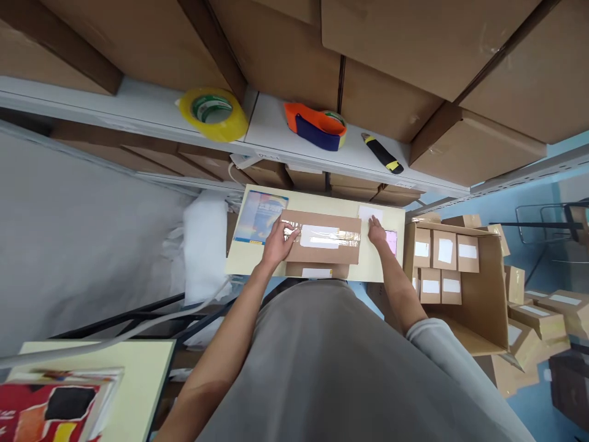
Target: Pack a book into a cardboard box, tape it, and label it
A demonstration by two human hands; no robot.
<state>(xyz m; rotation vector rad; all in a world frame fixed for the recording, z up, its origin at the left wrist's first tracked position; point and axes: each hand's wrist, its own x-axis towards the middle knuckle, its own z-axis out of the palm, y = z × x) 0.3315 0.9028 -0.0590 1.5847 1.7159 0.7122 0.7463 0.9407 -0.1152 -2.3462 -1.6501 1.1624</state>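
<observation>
A flat brown cardboard box [327, 255] lies on the pale tabletop in front of me. Shiny clear tape and a white label [317, 237] are on its top. My left hand [277, 242] holds the box's left end, thumb on top near the tape. Beyond the box's right end, my right hand [377, 231] has its fingers bunched at the lower edge of a white paper slip [369, 212]. A second labelled box [294, 270] shows partly at the near side. A blue printed booklet [257, 215] lies left, and a phone-like pink-screened object [391, 241] right.
On the shelf above sit a yellow tape roll [235, 126], an orange-and-purple tape dispenser [315, 126] and a utility knife [381, 152], before large cartons [386, 92]. An open carton [488, 294] at right holds several labelled boxes. White wrapping [206, 245] stands left.
</observation>
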